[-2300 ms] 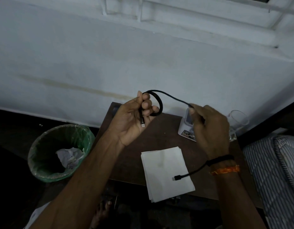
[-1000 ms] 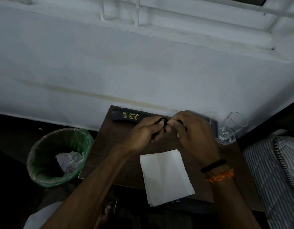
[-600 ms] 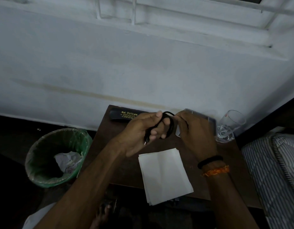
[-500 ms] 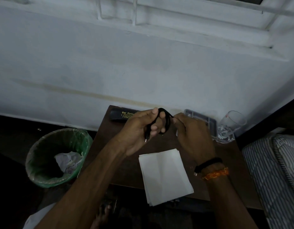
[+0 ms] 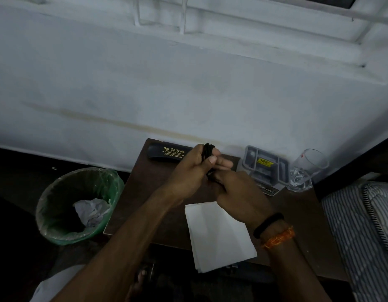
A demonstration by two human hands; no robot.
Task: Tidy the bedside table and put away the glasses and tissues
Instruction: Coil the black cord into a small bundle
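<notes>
Over the brown bedside table [image 5: 145,192], my left hand [image 5: 193,173] grips a coiled black cable [image 5: 208,150] whose loops stick out above the fingers. My right hand [image 5: 239,190] is just below and to the right, fingers curled on the cable's lower end. A black glasses case [image 5: 167,152] with gold lettering lies at the table's back edge by the wall. A stack of white tissues [image 5: 219,234] lies on the table's front edge, beneath my right wrist.
A grey compartment tray [image 5: 265,164] stands at the back right, with a clear drinking glass [image 5: 306,171] beside it. A green-lined bin [image 5: 79,203] with crumpled paper sits on the floor to the left. A striped mattress [image 5: 363,225] borders the table on the right.
The long loose cable has been wound into a tight coil in my left hand. My right hand has moved in close under the left, and the free plug end no longer hangs over the tissues.
</notes>
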